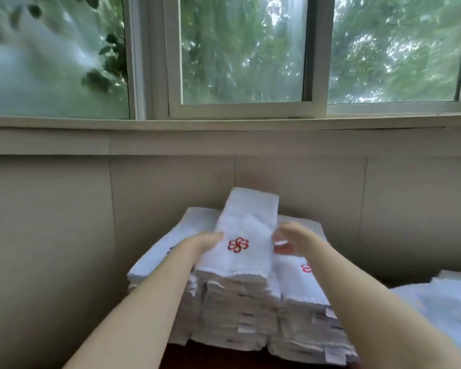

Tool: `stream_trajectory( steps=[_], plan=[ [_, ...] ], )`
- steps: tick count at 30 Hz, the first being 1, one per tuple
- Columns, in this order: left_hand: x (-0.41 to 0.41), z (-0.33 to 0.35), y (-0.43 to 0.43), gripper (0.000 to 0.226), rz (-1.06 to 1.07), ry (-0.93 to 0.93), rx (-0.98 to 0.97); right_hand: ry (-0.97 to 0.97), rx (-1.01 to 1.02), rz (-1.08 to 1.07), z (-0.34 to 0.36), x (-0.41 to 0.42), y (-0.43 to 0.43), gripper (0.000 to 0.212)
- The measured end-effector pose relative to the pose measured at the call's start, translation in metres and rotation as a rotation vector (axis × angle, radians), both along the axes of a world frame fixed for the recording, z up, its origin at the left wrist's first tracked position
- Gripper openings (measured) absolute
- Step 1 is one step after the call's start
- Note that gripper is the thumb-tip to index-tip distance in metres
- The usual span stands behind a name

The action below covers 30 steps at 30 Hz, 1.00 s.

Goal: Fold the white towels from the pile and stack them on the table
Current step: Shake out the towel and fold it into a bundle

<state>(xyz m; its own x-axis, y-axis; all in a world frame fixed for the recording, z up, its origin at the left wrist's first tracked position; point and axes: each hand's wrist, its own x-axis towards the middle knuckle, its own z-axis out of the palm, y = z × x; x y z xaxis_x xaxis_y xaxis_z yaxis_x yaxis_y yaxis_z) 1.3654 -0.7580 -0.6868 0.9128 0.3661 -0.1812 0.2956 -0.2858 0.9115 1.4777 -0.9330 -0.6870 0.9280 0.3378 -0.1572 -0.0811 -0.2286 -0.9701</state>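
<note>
Head view: your left hand (208, 242) holds the folded towel (246, 230), lying between your hands atop the stack (237, 310), your right hand (290, 235) too blurred to judge; uneven release could skew it sideways.

Soft daylight enters through the window (244, 49) — its foliage (383, 49) smeared by motion blur. The wall (51, 222) below is dimmer, the right hand (293, 237) blurs slightly, and the sill (224, 123) bows toward the edges.

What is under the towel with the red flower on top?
A tall stack of folded white towels. Only their front edges and little tags show; the flower towel covers their tops, so any flowers on them are hidden.
</note>
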Motion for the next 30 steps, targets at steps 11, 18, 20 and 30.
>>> stream_trajectory(
  steps=[11, 18, 20, 30],
  plan=[
    [-0.001, -0.034, -0.004, 0.058, 0.110, -0.159, 0.207, -0.173, -0.031, -0.100, -0.042, 0.037, 0.031, 0.032],
    [-0.010, -0.048, -0.016, 0.052, 0.051, -0.245, 0.102, -0.149, -0.044, -0.138, -0.047, 0.037, 0.027, 0.045],
    [-0.013, -0.050, -0.016, 0.050, 0.047, -0.247, 0.064, -0.128, -0.042, -0.128, -0.046, 0.034, 0.025, 0.041],
    [-0.028, -0.046, -0.027, 0.062, -0.107, -0.159, 0.307, -0.402, -0.418, -0.174, -0.051, 0.009, 0.014, 0.037]
  ],
)
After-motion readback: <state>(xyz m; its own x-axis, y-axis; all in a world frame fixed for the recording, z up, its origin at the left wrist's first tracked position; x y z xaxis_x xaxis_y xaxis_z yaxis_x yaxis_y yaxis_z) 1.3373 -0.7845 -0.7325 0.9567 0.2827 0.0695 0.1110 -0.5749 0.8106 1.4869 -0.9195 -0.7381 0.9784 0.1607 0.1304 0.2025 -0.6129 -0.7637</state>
